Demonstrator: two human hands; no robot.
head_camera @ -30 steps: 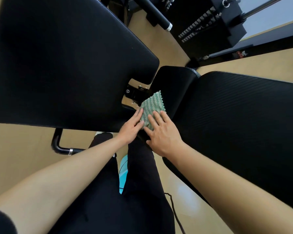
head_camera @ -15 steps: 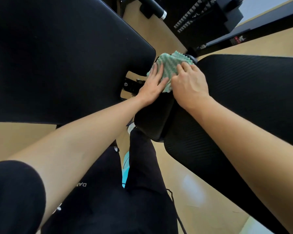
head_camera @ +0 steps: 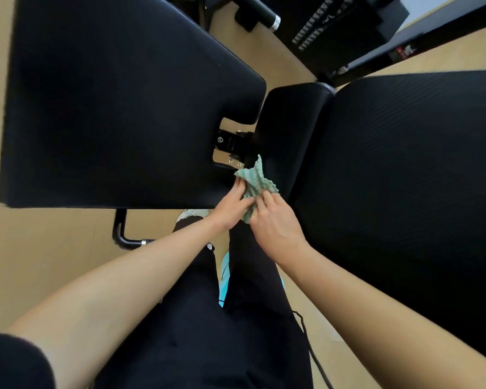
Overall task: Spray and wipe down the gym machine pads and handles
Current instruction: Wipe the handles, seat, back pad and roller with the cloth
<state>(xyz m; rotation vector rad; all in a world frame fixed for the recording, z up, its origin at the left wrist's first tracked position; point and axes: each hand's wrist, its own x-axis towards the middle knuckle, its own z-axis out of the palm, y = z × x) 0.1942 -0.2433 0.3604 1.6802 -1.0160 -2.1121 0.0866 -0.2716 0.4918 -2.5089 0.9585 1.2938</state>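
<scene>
The cloth was bunched between the left hand and right hand — its lower part hidden by their fingers; the ribbed pad ran off the right edge; the weight stack was cut by the top edge; the red label — too small to read.

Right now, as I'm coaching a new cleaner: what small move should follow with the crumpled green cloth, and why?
Probably spread the crumpled green waffle cloth flat first: the left hand and right hand pinch it bunched by the near end of the narrow smooth black pad, so little fabric would touch it.
</scene>
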